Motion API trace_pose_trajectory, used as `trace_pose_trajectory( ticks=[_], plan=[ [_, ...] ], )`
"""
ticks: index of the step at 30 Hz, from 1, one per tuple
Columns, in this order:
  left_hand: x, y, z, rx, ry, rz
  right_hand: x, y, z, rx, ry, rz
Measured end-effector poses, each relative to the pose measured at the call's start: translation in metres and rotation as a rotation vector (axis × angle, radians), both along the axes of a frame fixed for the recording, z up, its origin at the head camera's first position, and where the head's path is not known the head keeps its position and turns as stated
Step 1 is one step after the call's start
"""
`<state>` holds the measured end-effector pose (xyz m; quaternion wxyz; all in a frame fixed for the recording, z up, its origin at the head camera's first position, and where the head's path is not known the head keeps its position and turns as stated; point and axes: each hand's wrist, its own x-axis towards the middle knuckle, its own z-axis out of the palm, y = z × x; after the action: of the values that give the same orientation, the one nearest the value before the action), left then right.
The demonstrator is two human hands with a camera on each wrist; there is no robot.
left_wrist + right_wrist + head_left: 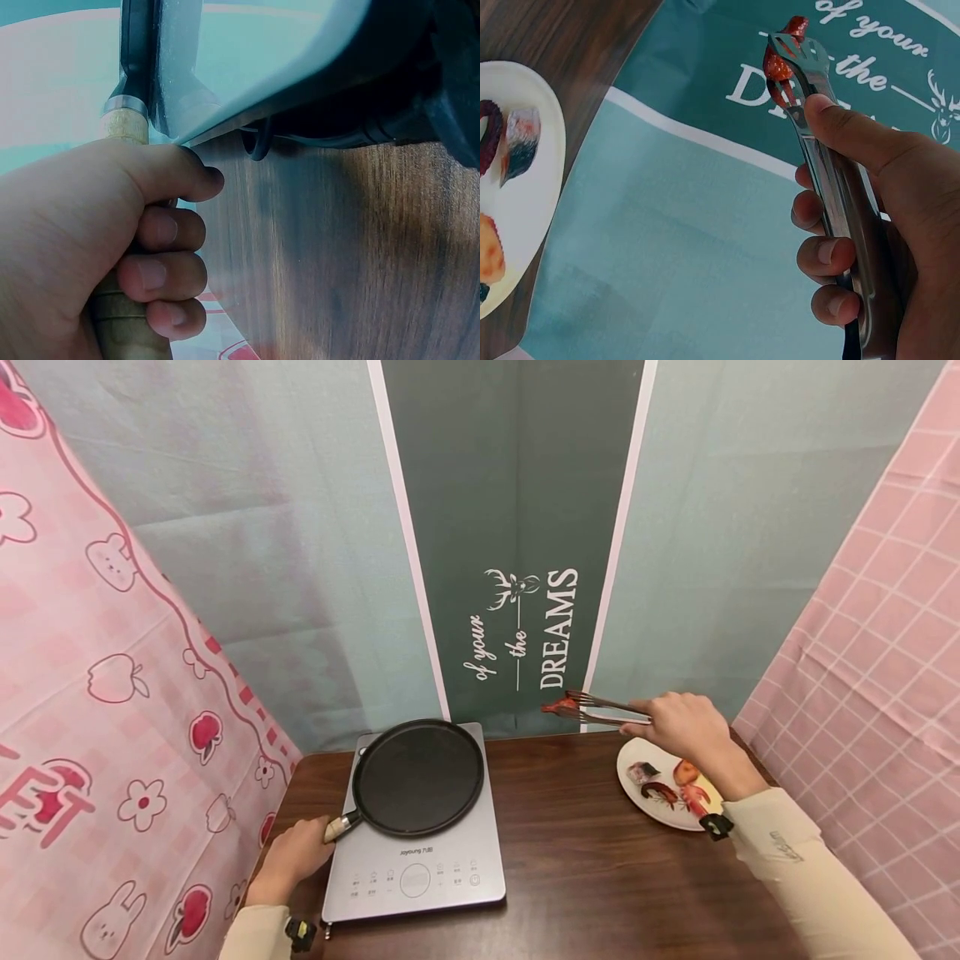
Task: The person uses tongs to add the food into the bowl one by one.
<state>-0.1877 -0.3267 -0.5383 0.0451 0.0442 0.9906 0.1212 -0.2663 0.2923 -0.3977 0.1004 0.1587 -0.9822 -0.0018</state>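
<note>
My left hand (pixel 296 856) grips the wooden handle (pixel 129 330) of a round, flat black frying pan (pixel 420 777). The pan sits on a silver induction cooktop (pixel 442 906), its dark cooking surface bare. Over on the right, my right hand (pixel 686 727) holds metal tongs (pixel 840 202), thumb along one arm and fingers curled round the other. Between the tong tips is a small glossy red piece of food (pixel 779 69), held up in the air beyond the table's back edge in the head view. Below that hand lies a white plate (pixel 652 816).
On the plate are several food pieces, among them a silvery fish chunk (pixel 520 142), a dark curled tentacle (pixel 660 792) and a red shrimp-like piece (pixel 693 797). Fabric backdrops (pixel 517 485) rise behind and beside the brown wooden table (pixel 562 827).
</note>
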Motion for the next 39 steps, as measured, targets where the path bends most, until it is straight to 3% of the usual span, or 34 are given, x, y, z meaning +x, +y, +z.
trace_pose_trajectory(
  ticks=[16, 39],
  plan=[
    [-0.001, 0.0, -0.001, -0.001, 0.01, 0.006, -0.002, -0.025, 0.007, -0.025, 0.01, 0.019],
    [0.001, 0.002, 0.001, 0.008, -0.001, 0.012, -0.009, -0.054, 0.0, -0.055, 0.052, 0.044]
  ],
)
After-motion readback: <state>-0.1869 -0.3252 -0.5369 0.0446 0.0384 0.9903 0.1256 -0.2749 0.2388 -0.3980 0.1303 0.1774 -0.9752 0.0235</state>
